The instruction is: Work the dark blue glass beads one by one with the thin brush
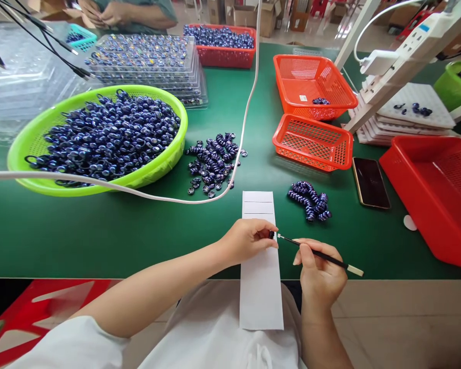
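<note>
Between its thumb and fingers my left hand (249,238) pinches a small dark piece (271,234), mostly hidden by the fingertips. A slim black pen-like tool (325,254) with a white back end is gripped by my right hand (322,274). Its small white tip points at the dark piece, close to it; whether they touch I cannot tell. Under the left hand lies a long white card strip (260,287), reaching past the table's front edge. Beyond it are a loose pile of shiny dark-blue round parts (215,159) and coiled rows of similar parts (310,200).
A green basket (146,185) full of dark-blue ringed parts stands left. Stacked clear trays (146,61) and red baskets (311,143) stand behind; a red bin (426,205) and phone (371,182) lie right. A white cable (169,199) crosses the table. Opposite are another person's hands (103,14).
</note>
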### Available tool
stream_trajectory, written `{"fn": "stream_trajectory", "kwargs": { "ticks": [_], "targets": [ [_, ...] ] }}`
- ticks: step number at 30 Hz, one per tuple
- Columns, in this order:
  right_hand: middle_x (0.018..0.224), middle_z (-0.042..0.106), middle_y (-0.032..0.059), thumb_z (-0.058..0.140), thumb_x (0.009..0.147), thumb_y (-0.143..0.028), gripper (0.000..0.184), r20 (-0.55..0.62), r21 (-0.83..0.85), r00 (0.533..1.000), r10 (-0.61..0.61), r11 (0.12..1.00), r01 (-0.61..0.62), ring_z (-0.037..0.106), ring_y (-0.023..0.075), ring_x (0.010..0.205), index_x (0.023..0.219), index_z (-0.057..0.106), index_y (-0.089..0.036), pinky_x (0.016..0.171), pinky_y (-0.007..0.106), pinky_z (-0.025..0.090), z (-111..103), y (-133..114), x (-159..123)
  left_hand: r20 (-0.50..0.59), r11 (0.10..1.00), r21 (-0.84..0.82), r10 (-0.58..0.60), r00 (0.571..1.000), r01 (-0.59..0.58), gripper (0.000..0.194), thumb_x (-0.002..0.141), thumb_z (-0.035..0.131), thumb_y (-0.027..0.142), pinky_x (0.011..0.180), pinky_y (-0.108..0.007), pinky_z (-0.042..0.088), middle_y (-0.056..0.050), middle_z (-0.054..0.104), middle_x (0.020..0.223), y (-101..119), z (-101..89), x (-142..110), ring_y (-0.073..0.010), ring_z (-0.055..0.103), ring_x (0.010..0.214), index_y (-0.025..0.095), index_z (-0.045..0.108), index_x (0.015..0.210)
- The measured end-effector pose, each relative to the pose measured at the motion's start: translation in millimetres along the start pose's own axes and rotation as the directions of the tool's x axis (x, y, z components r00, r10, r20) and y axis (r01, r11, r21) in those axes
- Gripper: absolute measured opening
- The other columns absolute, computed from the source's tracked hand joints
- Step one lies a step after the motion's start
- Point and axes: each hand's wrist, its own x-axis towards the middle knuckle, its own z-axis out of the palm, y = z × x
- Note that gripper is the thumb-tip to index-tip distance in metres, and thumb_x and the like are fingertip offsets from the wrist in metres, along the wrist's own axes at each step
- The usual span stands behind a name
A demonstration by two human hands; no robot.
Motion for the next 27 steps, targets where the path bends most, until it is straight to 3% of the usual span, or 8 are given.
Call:
{"fn": "stream_trajectory", "kwargs": {
  "ticks": [4, 8, 27],
  "targets": [
    [0.089, 0.073, 0.0048, 0.075, 0.082, -0.018, 0.009, 0.056, -0.07, 0.998, -0.012, 0.997, 0.016, 0.061, 0.0104, 0.051, 0.088, 0.068, -0.018, 0.047, 0.025, 0.052, -0.9, 1.8, -4.0, -0.047, 0.98, 0.182, 0.091, 0.995, -0.081, 0.024, 0.076, 0.081, 0.023, 0.066, -0.022, 0.052, -0.001, 0.069, 0.079, -0.5, 2.0, -0.7, -0.0115, 0.063, 0.068, 0.016, 0.07, 0.096],
    [0.088, 0.074, 0.0053, 0.076, 0.082, -0.021, 0.009, 0.086, -0.146, 0.996, -0.021, 0.989, 0.033, 0.065, 0.0138, 0.059, 0.088, 0.07, -0.019, 0.049, 0.026, 0.054, -2.0, 2.8, -4.0, -0.046, 0.963, 0.248, 0.117, 0.992, -0.102, 0.022, 0.078, 0.079, 0.023, 0.065, -0.021, 0.052, 0.0, 0.068, 0.079, -1.0, 2.8, -1.1, -0.0115, 0.063, 0.067, 0.016, 0.068, 0.096],
    [0.086, 0.074, 0.0051, 0.076, 0.082, -0.031, 0.013, 0.09, -0.295, 0.996, -0.006, 0.955, 0.033, 0.068, 0.0163, 0.063, 0.085, 0.073, -0.019, 0.052, 0.027, 0.056, -1.3, 1.1, -4.3, -0.024, 0.947, 0.295, 0.142, 0.99, -0.129, 0.021, 0.078, 0.079, 0.019, 0.064, -0.021, 0.049, 0.001, 0.067, 0.079, -0.2, 3.1, -1.5, -0.0114, 0.062, 0.068, 0.016, 0.066, 0.095]
  ]
}}
